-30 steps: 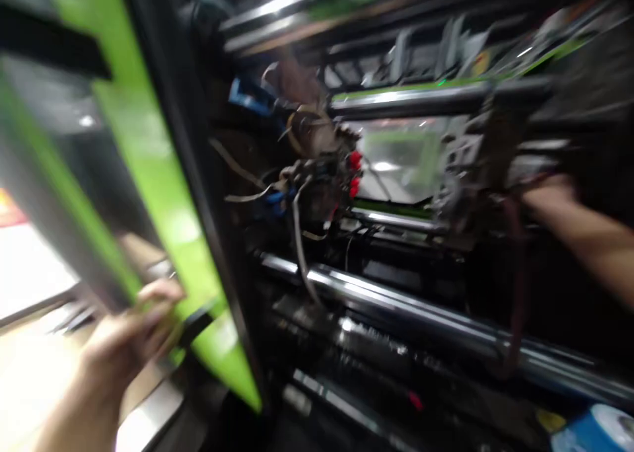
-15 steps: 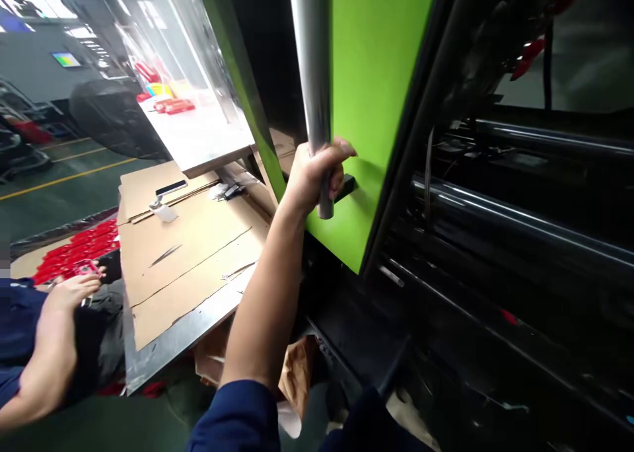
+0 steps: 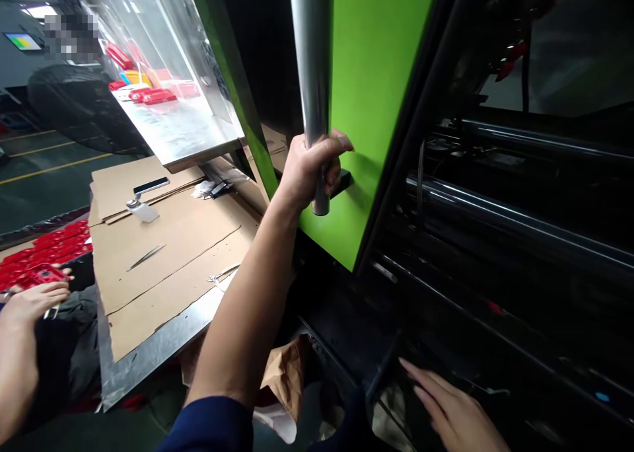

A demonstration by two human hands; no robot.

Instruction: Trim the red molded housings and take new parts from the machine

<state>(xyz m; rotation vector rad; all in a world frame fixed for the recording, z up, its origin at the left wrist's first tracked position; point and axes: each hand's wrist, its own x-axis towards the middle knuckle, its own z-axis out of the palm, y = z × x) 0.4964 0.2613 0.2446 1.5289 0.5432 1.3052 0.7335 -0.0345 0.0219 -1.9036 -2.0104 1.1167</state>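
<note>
My left hand (image 3: 308, 168) is wrapped round the lower end of a thick, shiny metal bar handle (image 3: 313, 62). The handle stands off a bright green machine door panel (image 3: 381, 75) on a dark bracket. At the bottom right my right hand (image 3: 453, 406) has its fingers stretched out, and nothing shows in it. Beneath and behind that hand lies the dark inside of the machine, with a long shiny metal rod (image 3: 495, 217) running across above it.
To the left, a cardboard-covered table (image 3: 173, 254) bears tweezers (image 3: 146, 256), a phone (image 3: 151, 185) and a small bottle (image 3: 133, 205). A co-worker's hand (image 3: 37, 300) holds a red part (image 3: 44, 275) beside many red parts. Crumpled brown paper (image 3: 284, 379) lies below.
My right hand has come into view at the bottom right. My left hand keeps its grip on the handle. The view has shifted slightly, moving the table leftward in the picture.
</note>
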